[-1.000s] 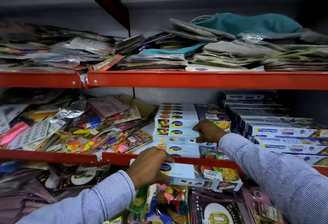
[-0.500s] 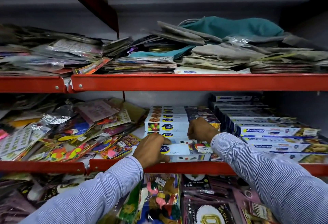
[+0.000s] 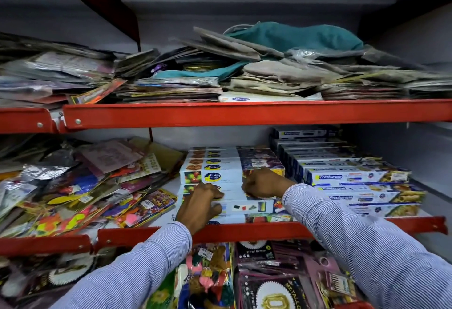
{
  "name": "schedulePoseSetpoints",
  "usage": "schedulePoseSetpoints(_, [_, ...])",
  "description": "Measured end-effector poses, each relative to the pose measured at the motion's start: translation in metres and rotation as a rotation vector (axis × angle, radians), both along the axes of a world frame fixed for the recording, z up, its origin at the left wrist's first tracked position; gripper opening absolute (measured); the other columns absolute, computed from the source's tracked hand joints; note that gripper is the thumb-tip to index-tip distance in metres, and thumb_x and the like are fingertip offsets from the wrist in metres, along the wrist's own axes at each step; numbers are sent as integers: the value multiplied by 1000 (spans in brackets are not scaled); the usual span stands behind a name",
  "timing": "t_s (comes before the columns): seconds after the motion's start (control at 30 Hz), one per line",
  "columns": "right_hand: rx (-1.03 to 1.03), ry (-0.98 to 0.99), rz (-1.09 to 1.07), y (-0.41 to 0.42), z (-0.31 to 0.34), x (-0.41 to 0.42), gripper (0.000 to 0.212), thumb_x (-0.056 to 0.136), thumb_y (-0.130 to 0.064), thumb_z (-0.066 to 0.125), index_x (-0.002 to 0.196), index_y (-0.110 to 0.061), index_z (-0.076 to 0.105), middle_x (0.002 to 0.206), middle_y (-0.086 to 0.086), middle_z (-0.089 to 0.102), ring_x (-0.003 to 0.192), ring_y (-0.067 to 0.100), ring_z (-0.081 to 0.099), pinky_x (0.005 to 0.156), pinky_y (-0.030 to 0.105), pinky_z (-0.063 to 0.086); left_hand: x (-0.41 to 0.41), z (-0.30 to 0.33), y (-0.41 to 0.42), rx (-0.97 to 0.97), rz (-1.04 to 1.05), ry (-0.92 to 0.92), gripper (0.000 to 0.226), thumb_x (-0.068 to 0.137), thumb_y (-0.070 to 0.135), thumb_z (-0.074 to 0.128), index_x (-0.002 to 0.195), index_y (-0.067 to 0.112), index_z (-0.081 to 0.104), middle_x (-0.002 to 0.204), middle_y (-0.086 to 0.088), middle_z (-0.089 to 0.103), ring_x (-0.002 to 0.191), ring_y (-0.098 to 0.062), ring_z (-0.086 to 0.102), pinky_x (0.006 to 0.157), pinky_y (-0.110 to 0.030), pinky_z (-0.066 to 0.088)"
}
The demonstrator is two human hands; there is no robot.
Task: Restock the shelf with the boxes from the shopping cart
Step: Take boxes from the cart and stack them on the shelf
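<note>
A long white box (image 3: 247, 207) with small pictures lies at the front of the middle shelf (image 3: 256, 233), on top of another box. My left hand (image 3: 200, 207) grips its left end, thumb on the front face. My right hand (image 3: 263, 184) rests just behind it with fingers curled against the stack of white Healthy Wrapp boxes (image 3: 212, 169). I cannot tell whether this hand grips anything. Both sleeves are blue-striped. The shopping cart is out of view.
Blue Freshwrapp boxes (image 3: 354, 179) are stacked at the right of the same shelf. Loose colourful party packets (image 3: 85, 186) are heaped at its left. The upper red shelf (image 3: 244, 113) holds piles of flat packets and folded cloth. Balloon packs (image 3: 256, 279) hang below.
The white box has gone from below the shelf's rim up onto the shelf, pushed in against the stack by my left hand. My right hand has stayed on the stack.
</note>
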State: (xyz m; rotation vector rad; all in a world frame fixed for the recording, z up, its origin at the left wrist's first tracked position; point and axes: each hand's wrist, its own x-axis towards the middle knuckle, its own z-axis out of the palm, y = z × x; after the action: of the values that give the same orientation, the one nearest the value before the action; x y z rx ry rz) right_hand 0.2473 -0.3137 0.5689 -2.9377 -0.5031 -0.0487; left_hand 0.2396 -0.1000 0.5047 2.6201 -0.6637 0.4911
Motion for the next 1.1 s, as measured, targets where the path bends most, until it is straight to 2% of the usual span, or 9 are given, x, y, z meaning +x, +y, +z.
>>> schedulePoseSetpoints(0.1, [27,-60,75,-2,-13,-9,42,100,-35,48,75,-8,68,74,10,69,68,24,60,72,32,46,1,-6,1,3,0,-24,38,91,22,64,129,17,67,138,-2,64,126,-24,55,105,-37,49])
schedulePoseSetpoints(0.13, [40,-93,79,-3,-21,-12,42,100,-40,47,80,-8,67,74,9,69,68,25,60,72,32,46,0,-8,2,1,1,-26,38,93,24,64,131,18,66,141,-1,62,128,-23,54,108,-36,46])
schedulePoseSetpoints(0.23, [30,-180,91,-10,-46,-21,48,99,-52,40,121,-14,60,115,9,70,107,29,64,88,38,52,-2,-17,6,32,-1,-41,44,96,37,62,138,24,58,149,3,54,137,-20,47,117,-36,36])
schedulePoseSetpoints(0.3, [26,-209,83,-17,-63,-24,54,101,-50,35,145,-18,42,151,5,47,138,23,45,112,39,40,-3,-21,7,58,-5,-41,49,97,39,60,144,25,52,153,4,49,143,-18,41,121,-38,30])
schedulePoseSetpoints(0.33, [31,-225,91,-19,-69,-24,54,103,-46,33,149,-19,35,157,3,38,144,21,36,118,39,34,-3,-22,6,54,-6,-37,50,98,37,60,145,25,49,154,4,47,145,-18,38,122,-39,28])
schedulePoseSetpoints(0.73, [28,-292,42,-14,-79,-20,60,97,-11,53,151,-21,30,160,1,32,148,21,30,123,40,26,-6,-18,-1,51,35,8,50,100,24,59,148,23,45,157,3,41,150,-18,30,127,-43,14])
schedulePoseSetpoints(0.87, [28,-264,31,-11,-76,-21,61,95,-4,49,151,-20,31,159,4,34,141,22,42,119,37,33,-6,-16,-3,85,50,32,49,102,28,54,150,24,42,159,4,39,151,-17,27,126,-44,13])
schedulePoseSetpoints(0.97, [4,-249,12,-7,-71,-26,56,99,-11,47,152,-18,29,160,5,33,145,27,35,119,40,30,-9,-14,-3,163,70,13,50,104,33,49,152,24,37,161,3,35,153,-20,21,126,-47,12])
schedulePoseSetpoints(1.1, [-21,-227,-3,-1,-70,-45,62,103,-35,40,156,-18,14,165,5,11,153,24,9,125,44,11,-32,-22,2,198,108,-58,64,103,44,44,158,24,18,168,-3,13,156,-33,0,125,-57,9])
